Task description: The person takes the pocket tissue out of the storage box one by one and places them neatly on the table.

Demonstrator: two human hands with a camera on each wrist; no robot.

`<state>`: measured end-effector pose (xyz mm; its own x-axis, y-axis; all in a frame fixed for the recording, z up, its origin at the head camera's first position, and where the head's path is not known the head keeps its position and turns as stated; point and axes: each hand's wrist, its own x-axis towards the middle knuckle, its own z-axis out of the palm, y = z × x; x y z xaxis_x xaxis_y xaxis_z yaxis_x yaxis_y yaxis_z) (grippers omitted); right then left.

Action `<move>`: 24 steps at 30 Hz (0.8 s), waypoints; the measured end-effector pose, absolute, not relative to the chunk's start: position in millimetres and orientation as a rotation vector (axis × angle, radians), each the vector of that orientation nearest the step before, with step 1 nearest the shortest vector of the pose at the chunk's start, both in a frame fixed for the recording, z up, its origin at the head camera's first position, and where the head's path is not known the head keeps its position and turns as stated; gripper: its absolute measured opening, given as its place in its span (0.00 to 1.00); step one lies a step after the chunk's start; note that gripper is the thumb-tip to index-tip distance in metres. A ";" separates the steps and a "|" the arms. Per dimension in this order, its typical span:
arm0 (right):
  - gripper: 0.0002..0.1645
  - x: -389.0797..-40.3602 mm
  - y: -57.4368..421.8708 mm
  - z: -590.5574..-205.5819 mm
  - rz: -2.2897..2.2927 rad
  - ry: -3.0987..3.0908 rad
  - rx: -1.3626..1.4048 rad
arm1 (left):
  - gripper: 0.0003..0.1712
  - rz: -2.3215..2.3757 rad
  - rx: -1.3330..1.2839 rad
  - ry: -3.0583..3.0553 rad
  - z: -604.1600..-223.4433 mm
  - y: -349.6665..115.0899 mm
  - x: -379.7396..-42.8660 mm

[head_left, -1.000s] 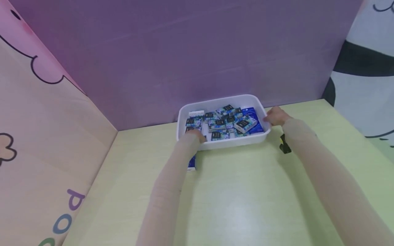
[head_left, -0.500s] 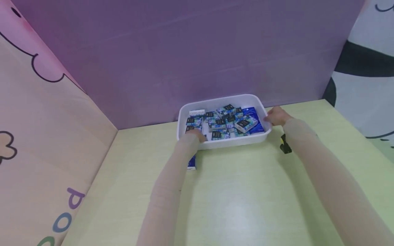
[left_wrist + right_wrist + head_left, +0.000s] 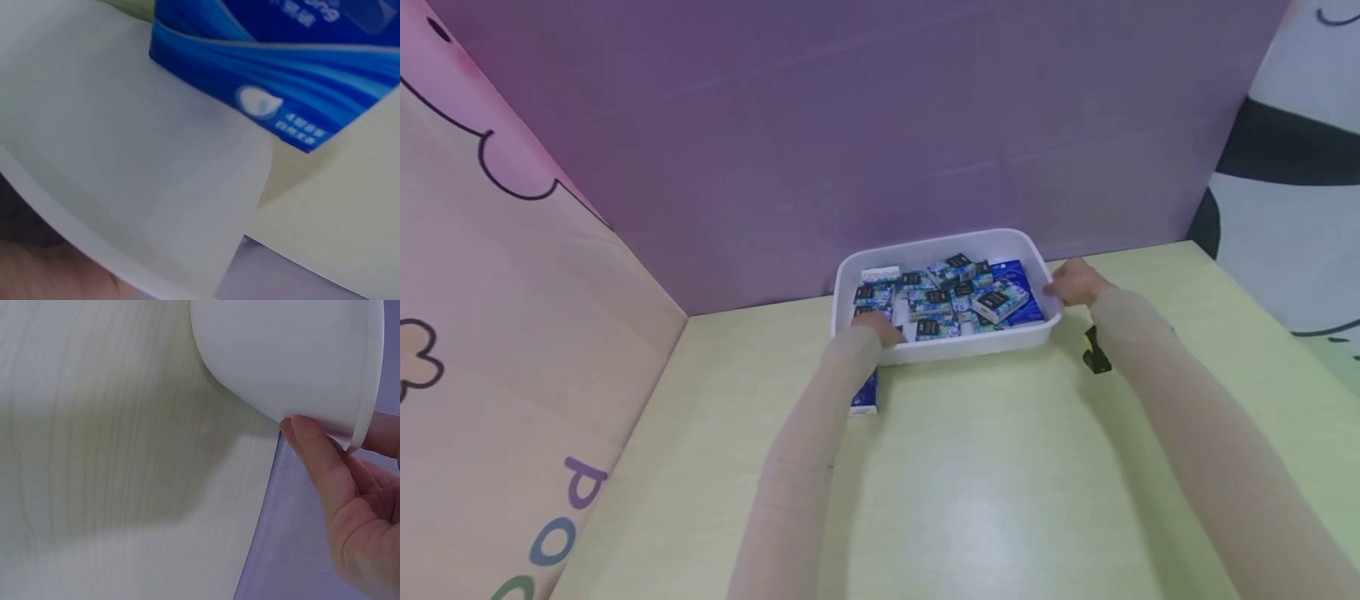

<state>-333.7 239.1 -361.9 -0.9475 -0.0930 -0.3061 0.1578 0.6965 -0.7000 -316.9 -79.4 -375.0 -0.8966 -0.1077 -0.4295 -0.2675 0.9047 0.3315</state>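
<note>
A white plastic tray with rounded corners stands at the table's back edge. Inside lie several small packs with black labels and blue-purple print, plus a flat blue pouch at the right. My right hand grips the right end of the tray, fingers under the rim and thumb over its inner side, as the right wrist view shows. My left hand reaches over the front left corner into the tray. Its fingertips are hidden, so I cannot tell what it holds. A blue tissue pack lies just outside, below my left wrist.
Near my right wrist a small black and yellow object lies on the pale wooden table. Behind the tray rises a purple wall. Printed cartoon panels stand at the left and right.
My left forearm has shifted slightly left, showing more of the blue tissue pack. The tray and my right hand stay in place.
</note>
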 end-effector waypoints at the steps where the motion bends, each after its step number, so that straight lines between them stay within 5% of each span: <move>1: 0.29 -333.6 239.2 -361.7 -1.111 2.591 0.048 | 0.32 0.561 -0.283 2.657 -375.8 -79.7 -318.3; 15: 0.29 -332.9 240.0 -357.9 -1.061 2.615 0.040 | 0.27 0.430 -0.082 2.722 -354.2 -89.1 -323.4; 24: 0.30 -333.7 238.5 -358.3 -1.058 2.600 0.051 | 0.22 0.109 0.355 2.846 -318.7 -92.5 -314.4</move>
<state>-333.7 238.5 -358.3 -0.9441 -0.0909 -0.3168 0.1561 0.7233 -0.6726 -314.4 -92.5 -318.7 -0.9333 0.2508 -0.2571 0.2305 0.9672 0.1068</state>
